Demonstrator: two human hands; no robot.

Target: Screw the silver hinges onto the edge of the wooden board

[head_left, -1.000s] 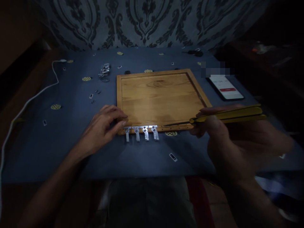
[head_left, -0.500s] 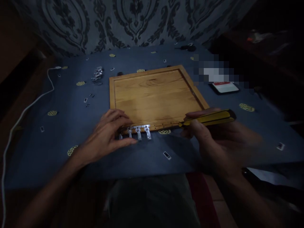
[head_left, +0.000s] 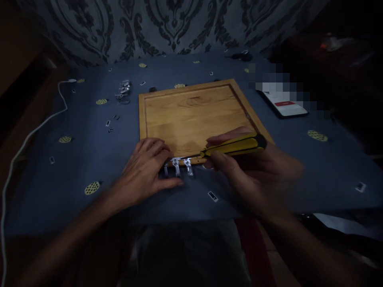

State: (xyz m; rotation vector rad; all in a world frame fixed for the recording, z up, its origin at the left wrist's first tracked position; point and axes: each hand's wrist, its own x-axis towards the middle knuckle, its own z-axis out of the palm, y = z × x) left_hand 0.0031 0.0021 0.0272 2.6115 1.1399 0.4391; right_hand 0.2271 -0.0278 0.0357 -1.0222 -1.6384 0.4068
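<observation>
A wooden board with a raised frame (head_left: 191,119) lies on the blue tablecloth. Along its near edge sits a metal hook rail (head_left: 176,161), several shiny hooks pointing down towards me. My left hand (head_left: 146,165) presses the rail's left part against the board, fingers curled over it and thumb stretched out below the hooks. In my right hand (head_left: 248,171) is a yellow and black screwdriver (head_left: 233,145), gripped by its handle. Its thin shaft points left and the tip meets the rail between two hooks. The left end of the rail is hidden by my fingers.
More metal hooks (head_left: 123,91) lie in a heap at the back left, with several small screws (head_left: 115,117) nearer me. A phone (head_left: 285,105) rests on the right. A white cable (head_left: 36,127) runs down the left side. Dark scissors-like handles (head_left: 243,56) lie at the back.
My right hand has moved left with the screwdriver, bringing its tip from the bare right part of the edge to the hook rail. My left hand has shifted slightly right along the rail.
</observation>
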